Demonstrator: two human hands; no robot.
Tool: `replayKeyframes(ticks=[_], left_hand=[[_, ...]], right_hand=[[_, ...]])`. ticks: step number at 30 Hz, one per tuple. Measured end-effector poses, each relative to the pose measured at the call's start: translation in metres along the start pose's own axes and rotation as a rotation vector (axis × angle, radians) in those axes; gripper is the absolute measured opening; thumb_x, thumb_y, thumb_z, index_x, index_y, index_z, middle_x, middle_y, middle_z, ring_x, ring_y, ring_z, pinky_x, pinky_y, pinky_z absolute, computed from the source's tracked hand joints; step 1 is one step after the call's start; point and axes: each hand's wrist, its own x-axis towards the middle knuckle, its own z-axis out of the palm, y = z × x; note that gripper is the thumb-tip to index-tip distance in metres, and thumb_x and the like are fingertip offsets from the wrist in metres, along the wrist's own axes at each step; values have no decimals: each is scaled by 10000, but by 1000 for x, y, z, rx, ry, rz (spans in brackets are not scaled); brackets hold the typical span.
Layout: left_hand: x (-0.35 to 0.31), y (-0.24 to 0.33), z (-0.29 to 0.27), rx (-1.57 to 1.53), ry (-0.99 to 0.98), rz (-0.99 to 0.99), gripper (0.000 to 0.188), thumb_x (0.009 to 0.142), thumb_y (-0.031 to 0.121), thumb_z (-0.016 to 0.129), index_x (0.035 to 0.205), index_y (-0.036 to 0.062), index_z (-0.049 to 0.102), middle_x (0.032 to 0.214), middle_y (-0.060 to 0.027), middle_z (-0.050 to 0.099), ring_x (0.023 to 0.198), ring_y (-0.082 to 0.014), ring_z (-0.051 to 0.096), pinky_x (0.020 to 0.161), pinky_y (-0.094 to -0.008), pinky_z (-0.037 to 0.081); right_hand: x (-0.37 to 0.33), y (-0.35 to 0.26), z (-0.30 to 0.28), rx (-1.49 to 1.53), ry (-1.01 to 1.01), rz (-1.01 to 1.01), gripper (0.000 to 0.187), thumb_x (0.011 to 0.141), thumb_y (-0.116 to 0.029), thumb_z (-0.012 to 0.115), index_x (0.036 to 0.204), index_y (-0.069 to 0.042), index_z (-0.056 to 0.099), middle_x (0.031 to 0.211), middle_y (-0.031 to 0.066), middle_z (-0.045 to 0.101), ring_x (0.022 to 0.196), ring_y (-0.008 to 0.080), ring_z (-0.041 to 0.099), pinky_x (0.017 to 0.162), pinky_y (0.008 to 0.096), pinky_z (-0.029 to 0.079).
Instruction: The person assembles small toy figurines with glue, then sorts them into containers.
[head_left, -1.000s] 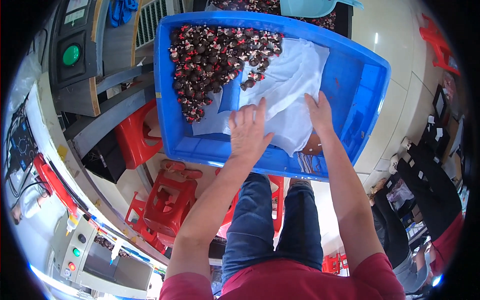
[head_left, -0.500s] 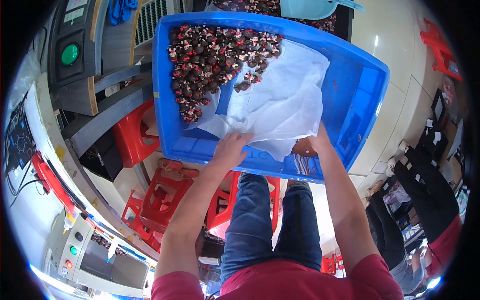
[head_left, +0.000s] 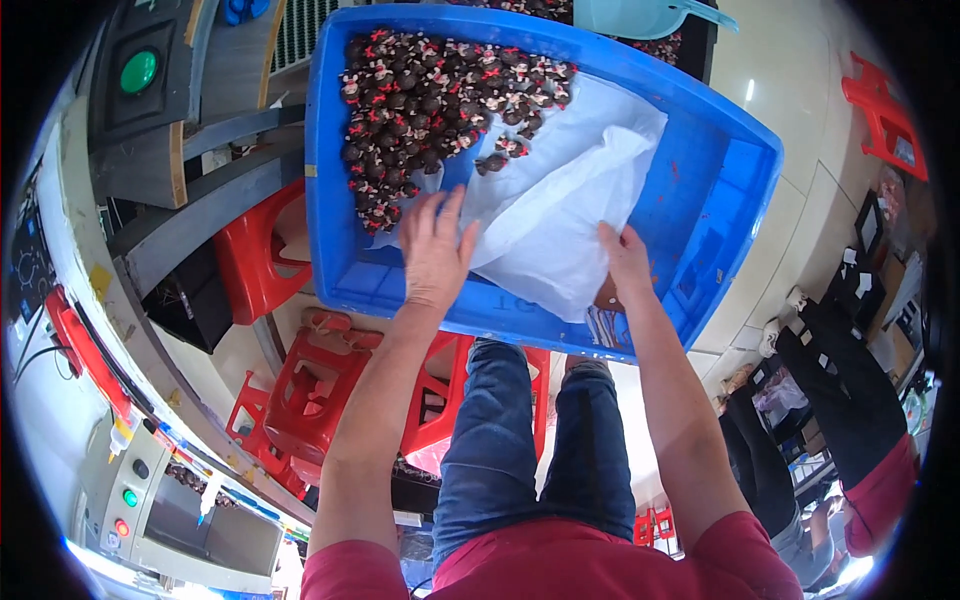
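Observation:
A thin white sheet (head_left: 570, 170) lies in a large blue plastic tub (head_left: 755, 190), with a raised fold running across it. My right hand (head_left: 626, 262) pinches the sheet's near right edge between thumb and fingers. At the sheet's left side, my left hand (head_left: 435, 250) is open, palm down, fingers stretched and a little apart; whether its fingertips touch the sheet I cannot tell. Just beyond it, many small dark figurines (head_left: 420, 100) with red and pale parts are heaped in the tub's far left. A few figurines (head_left: 492, 162) sit on the sheet's left part.
A light blue scoop-like container (head_left: 640, 18) and more figurines (head_left: 655, 48) are beyond the tub. Red plastic stools (head_left: 310, 400) stand near my legs on the left. A workbench with a machine (head_left: 210, 520) is at lower left. Another person's dark-trousered legs (head_left: 850, 370) are at right.
My left hand has moved forward from the sheet's near edge, its fingers now spread. My right hand has shifted slightly forward and left with the sheet's edge, and a fold has risen across the sheet.

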Motion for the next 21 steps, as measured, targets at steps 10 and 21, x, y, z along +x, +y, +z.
replayKeyframes(ticks=[10,21], left_hand=[[-35,-28,-9,216,-444,-218,739,767,328,683,1385,129,331,1402,-133,308,1375,-327,149,974,-598,319],[3,-48,9,198,-239,-352,741,805,294,653,1385,12,289,1391,-162,350,1290,-308,342,1010,-448,330]], right_hand=[[10,8,-10,-148,-22,-60,410,866,-287,636,1113,37,596,986,75,653,865,126,577,778,250,442],[46,-93,14,-114,127,-104,711,802,-497,645,1249,33,490,1201,145,555,1114,216,509,937,311,389]])
